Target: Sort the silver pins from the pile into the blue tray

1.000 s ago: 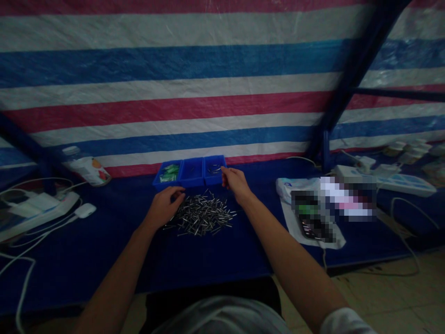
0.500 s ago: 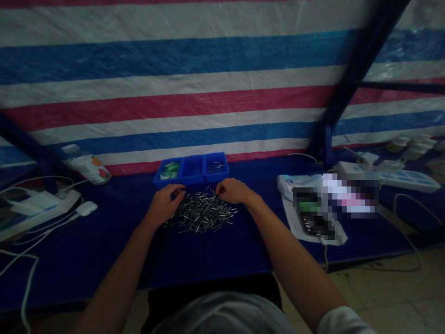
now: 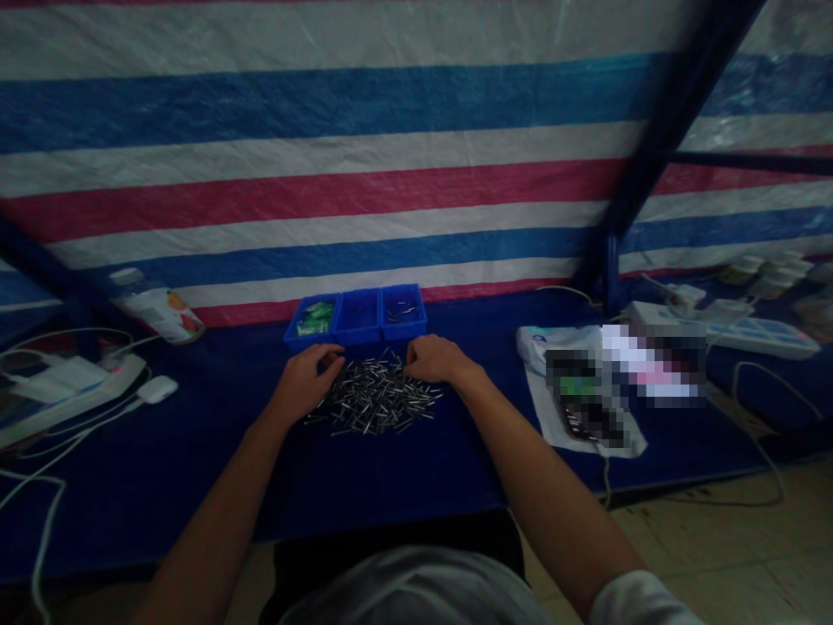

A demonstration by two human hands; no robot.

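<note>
Both hands are down at the pile of metal pins (image 3: pixel 377 404) on the blue surface (image 3: pixel 390 477). The left hand (image 3: pixel 305 382) curls at the pile's left edge and the right hand (image 3: pixel 433 360) at its far right corner, fingers bent into the pins. Whether either pinches one, I can't tell. Just behind the pile sits the blue three-bin tray (image 3: pixel 357 334). Best bet: tease single pins off the pile's fringe with fingertips, not rake the heap.
</note>
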